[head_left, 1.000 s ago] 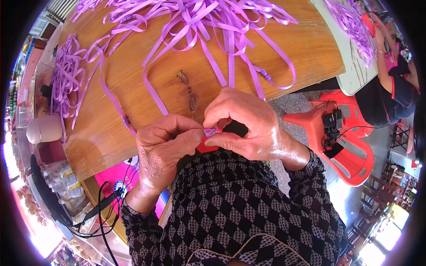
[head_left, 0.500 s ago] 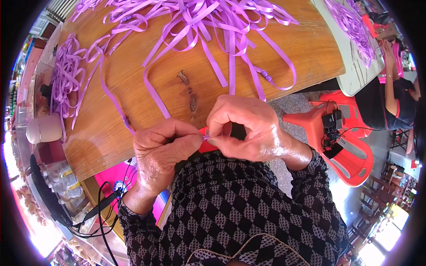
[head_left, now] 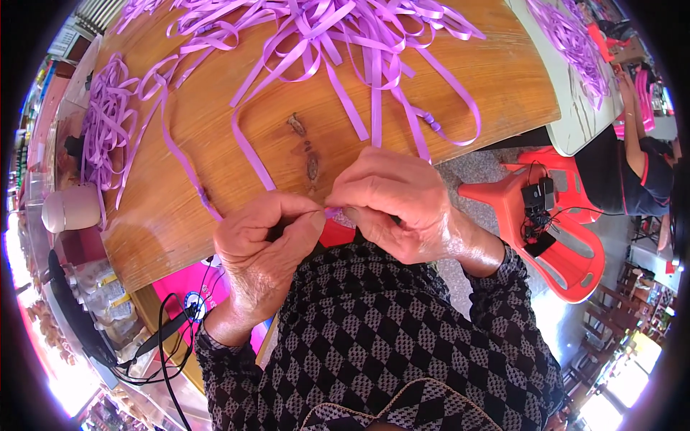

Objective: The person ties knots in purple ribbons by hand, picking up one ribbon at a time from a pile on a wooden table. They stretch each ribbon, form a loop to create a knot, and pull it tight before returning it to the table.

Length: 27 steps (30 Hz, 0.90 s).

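Close to the table's near edge, my left hand [head_left: 260,251] and my right hand [head_left: 399,205] meet fingertip to fingertip. Both are closed in a pinch on a small bit of purple ribbon [head_left: 332,212], most of it hidden by the fingers. One long purple ribbon [head_left: 176,147] with a small fastening on it runs down to my left hand, and another [head_left: 246,149] passes behind that hand. Beyond my hands lies a big tangled heap of purple ribbons [head_left: 316,29], some with small purple fastenings.
The wooden table [head_left: 215,129] carries another ribbon bundle [head_left: 108,129] at its left side, near a pale pink rounded device [head_left: 72,208]. Black cables [head_left: 169,345] hang at lower left. Red plastic chairs [head_left: 499,197], one bearing black electronics, stand right. A co-worker's arm [head_left: 632,136] shows farther right.
My right hand's fingers have closed in from a wider loop, and its fingertips now sit against the left ones. The left hand has barely shifted.
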Tool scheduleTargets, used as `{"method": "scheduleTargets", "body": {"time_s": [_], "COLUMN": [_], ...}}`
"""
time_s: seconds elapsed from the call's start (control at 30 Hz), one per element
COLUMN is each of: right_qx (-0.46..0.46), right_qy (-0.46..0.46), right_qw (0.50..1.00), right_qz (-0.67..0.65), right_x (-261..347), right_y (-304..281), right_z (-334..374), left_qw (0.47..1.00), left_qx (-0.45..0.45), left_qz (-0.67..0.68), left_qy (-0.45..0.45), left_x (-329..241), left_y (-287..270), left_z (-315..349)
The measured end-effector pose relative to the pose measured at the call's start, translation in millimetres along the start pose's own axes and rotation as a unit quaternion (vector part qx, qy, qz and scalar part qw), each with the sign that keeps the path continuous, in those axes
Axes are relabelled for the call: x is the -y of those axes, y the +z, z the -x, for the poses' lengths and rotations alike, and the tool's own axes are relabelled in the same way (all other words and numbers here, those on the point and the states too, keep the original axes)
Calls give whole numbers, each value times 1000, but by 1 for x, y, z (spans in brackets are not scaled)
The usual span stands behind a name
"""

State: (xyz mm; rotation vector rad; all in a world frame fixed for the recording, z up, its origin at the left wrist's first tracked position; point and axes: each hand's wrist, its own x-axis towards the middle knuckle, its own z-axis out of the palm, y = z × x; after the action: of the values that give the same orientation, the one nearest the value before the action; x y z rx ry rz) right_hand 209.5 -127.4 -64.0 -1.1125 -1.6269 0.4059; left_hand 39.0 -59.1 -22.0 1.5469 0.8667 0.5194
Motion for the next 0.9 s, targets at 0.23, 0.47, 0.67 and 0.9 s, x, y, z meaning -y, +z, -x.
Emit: {"method": "scheduleTargets", "body": {"time_s": [0.23,0.47,0.67,0.9], "right_qx": [-41,-46,-49,6], "right_qy": [-97,-128,-108,93], "right_qw": [973,967,975,996], "right_qz": [207,216,189,-16], "right_x": [3,-2,5,9], "right_y": [12,10,8,-17], "right_z": [0,4,5,-4], "left_qw": [1000,999,999,985], "left_qx": [18,5,9,-26], "left_qz": [-14,-13,-25,142], "left_qy": [17,35,32,-99], "left_x": [4,4,4,4], "left_y": [6,4,2,0], "left_z": [2,13,17,8]}}
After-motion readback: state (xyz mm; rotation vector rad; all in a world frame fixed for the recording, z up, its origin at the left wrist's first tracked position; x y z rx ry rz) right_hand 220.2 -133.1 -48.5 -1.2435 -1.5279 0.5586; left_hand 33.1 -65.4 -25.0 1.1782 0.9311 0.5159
